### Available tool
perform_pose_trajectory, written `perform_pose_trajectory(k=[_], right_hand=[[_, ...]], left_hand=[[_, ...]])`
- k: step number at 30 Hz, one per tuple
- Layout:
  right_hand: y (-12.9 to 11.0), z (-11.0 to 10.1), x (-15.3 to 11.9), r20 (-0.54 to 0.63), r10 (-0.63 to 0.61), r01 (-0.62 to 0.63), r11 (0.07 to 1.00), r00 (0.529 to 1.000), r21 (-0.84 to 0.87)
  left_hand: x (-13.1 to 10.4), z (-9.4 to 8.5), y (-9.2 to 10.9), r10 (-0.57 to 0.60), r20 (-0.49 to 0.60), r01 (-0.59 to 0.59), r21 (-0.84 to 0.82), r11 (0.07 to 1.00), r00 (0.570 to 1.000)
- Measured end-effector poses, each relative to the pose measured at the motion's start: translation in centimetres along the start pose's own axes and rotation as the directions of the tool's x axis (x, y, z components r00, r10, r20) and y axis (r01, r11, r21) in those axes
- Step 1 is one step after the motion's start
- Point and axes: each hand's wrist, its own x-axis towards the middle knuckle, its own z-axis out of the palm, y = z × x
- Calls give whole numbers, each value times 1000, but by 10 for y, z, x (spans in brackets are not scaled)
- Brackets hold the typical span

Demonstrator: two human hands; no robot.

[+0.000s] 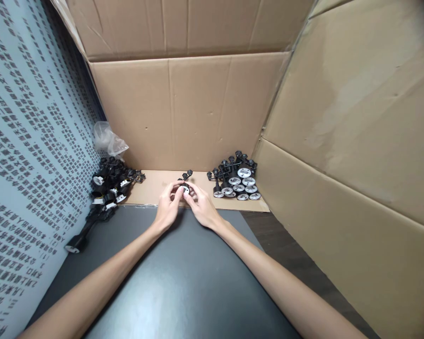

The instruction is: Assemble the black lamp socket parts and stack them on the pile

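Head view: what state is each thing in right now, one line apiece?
Left hand: fingers closed on the black part.
Right hand: fingers closed on the same part.
Black part: held in both hands, partly hidden.
Right stack: piled, most white ends facing the person.
Left heap: jumbled.
Plastic bag: crumpled.
Back cardboard: upright, creased.

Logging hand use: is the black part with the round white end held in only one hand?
No, the left hand and right hand both hold the black, white-ended part.
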Motion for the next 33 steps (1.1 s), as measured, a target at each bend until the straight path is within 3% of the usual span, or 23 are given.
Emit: perform_pose_trajectory(k=[5,14,33], right_hand=[[-3,0,0,-14,-22,22,1000,1000,1],[0,-1,-1,-75,15,-12,999,997,44],[0,-2,0,-55,84,-78,991,995,106]], left_hand=[[-1,-1,-1,-35,27,36,-52,998,999],[-2,0,-6,46,57,-47,25,999,997],[-3,0,-3,11,61,-16,70,997,998]])
